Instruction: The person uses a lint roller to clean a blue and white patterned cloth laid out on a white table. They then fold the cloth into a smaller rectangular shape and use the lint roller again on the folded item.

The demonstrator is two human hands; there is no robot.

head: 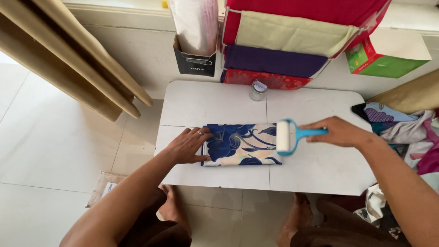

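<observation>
Folded cloth (241, 144), blue floral print on cream, lies flat on the low white table (320, 169), left of centre and nearer the front edge than the back. Its left edge sits under the left hand (188, 145), its right edge under the roller head. Bare table all round: a wide strip behind the cloth up to the jar, a clear patch to the right, a narrow band in front.

Left hand is flat, palm down, fingers spread and pressing the cloth's left end; ring on one finger. Right hand (340, 131) is wrapped closed round the blue plastic handle of the lint roller (289, 136); the white cylinder rests on the cloth's right end, its axis running front to back.

Table top is smooth, matte, with rounded corners and thin seam lines crossing it. Small clear glass jar (258, 90) with a lid stands near the back edge, well apart from the cloth. Behind the table against the wall: a red fabric organiser (297, 41) holding cream and purple folded cloths, a dark box (194, 61) with clear plastic sleeves, and a green and red carton (379, 61). Heap of mixed clothes (402, 132) off the right edge, close to the right forearm. Glossy pale floor tiles (55, 151); tan wooden slats (68, 64) lean at left. Something tan under the left elbow, probably a paper bag.
</observation>
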